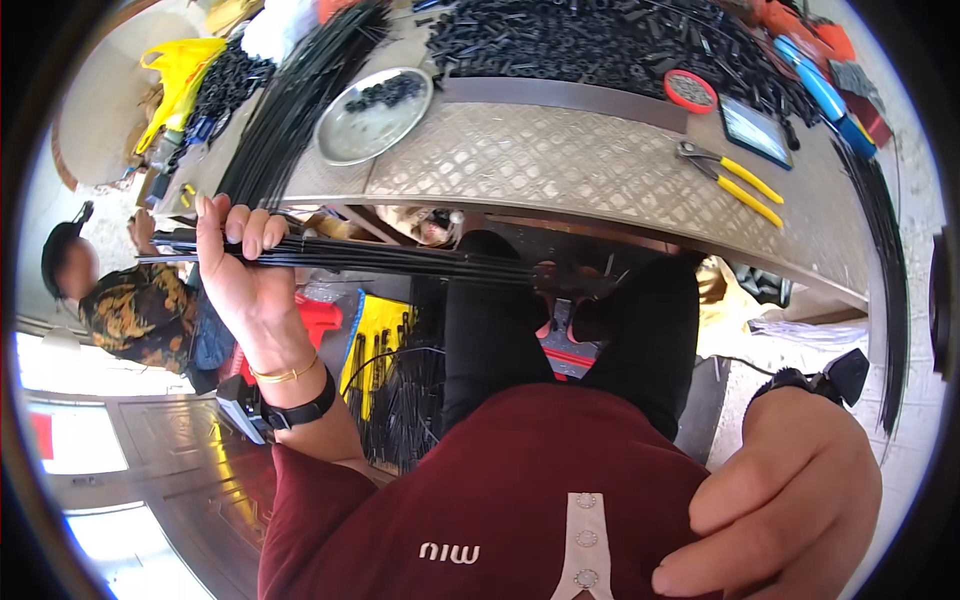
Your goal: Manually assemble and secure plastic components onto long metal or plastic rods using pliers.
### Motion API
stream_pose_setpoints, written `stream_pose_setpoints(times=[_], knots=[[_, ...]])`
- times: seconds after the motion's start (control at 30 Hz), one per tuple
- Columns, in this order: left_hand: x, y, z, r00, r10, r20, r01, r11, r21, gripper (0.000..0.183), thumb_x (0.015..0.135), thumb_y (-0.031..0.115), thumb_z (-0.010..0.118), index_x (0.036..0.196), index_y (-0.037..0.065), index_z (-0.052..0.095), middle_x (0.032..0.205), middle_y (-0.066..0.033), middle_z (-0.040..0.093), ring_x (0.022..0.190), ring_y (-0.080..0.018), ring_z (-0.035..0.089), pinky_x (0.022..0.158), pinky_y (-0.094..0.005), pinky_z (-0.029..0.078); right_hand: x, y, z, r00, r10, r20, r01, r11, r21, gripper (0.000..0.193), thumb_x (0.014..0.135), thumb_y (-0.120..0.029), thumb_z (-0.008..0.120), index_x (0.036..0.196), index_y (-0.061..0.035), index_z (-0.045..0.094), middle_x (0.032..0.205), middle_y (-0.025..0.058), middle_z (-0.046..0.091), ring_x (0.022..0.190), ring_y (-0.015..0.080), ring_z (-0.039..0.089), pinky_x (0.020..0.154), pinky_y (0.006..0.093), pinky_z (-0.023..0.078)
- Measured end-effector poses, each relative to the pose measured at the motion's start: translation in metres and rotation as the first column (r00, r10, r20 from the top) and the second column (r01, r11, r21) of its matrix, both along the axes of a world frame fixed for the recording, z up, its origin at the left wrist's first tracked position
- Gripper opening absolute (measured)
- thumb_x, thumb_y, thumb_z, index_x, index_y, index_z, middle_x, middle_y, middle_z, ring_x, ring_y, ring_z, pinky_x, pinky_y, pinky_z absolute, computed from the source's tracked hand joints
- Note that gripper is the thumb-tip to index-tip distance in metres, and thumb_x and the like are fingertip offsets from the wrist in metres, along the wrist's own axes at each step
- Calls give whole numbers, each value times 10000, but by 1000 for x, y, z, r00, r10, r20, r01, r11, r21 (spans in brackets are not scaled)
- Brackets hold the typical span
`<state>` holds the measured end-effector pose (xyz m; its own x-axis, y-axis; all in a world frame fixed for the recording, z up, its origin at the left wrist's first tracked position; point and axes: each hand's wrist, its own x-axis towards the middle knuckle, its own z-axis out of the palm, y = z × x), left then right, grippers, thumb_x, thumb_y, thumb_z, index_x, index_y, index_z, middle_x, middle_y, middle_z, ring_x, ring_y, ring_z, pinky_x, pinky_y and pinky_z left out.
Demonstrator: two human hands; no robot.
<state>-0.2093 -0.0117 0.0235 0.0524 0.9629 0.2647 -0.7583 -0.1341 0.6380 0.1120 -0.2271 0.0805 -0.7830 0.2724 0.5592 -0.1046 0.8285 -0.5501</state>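
My left hand [252, 290] is raised at the table's near edge, its fingers wrapped round a bundle of thin black rods [410, 260]. The bundle lies roughly level and reaches over my lap, with its other ends sticking out left of the hand. At the lower right, close to the camera, my right hand [790, 500] hangs in front of my dark red shirt. Its fingers are loosely bent and apart, and nothing shows in them.
On the table [500, 150] are a heap of small black parts [610, 40], a metal dish [370, 140], long black rods [290, 110], a red round tub [690, 92], a phone [757, 132] and yellow-handled pliers [735, 180]. Another person [135, 300] is at the left.
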Motion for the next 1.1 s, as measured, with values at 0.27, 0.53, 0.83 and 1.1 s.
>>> stream_pose_setpoints(times=[0.27, 0.53, 0.83, 1.1], knots=[[-18, -14, -10, 872, -131, 472, 261, 940, -220, 300, 898, 290, 589, 866, 13, 478, 600, 31, 362, 485, -74, 340, 519, -249, 356, -25, -2, -127, 852, -471, 228, 445, 423, -789, 459, 802, -82, 608, 1236, -45, 465, 1132, 107, 540, 764, 150, 599, 612, 262, 499], [119, -91, -105, 853, -491, 177, 442, 499, -745, 436, 856, 446, 601, 899, 19, 528, 741, -47, 578, 627, -126, 562, 676, -295, 516, 21, -26, -85, 416, -880, -229, 562, 447, -696, 240, 883, -179, 538, 790, 41, 566, 916, 143, 523, 621, 136, 574, 543, 236, 484], [144, -83, -60, 632, -483, -606, 703, 687, 185, 331, 758, 8, 716, 1055, 5, 572, 1001, -56, 558, 889, -122, 567, 777, -250, 476, -6, 48, -153, 533, -595, 601, 846, 376, -378, 294, 808, -305, 643, 774, -19, 585, 684, 157, 566, 645, 322, 569, 635, 385, 455], [135, -52, -73, 549, -735, -399, 821, 563, 92, 158, 744, -10, 723, 843, -14, 601, 828, -50, 599, 750, -86, 570, 660, -215, 491, 1, 75, -148, 839, -545, -14, 391, 620, -681, 259, 846, -266, 661, 792, -35, 558, 777, 24, 586, 708, 121, 537, 650, 282, 431]])
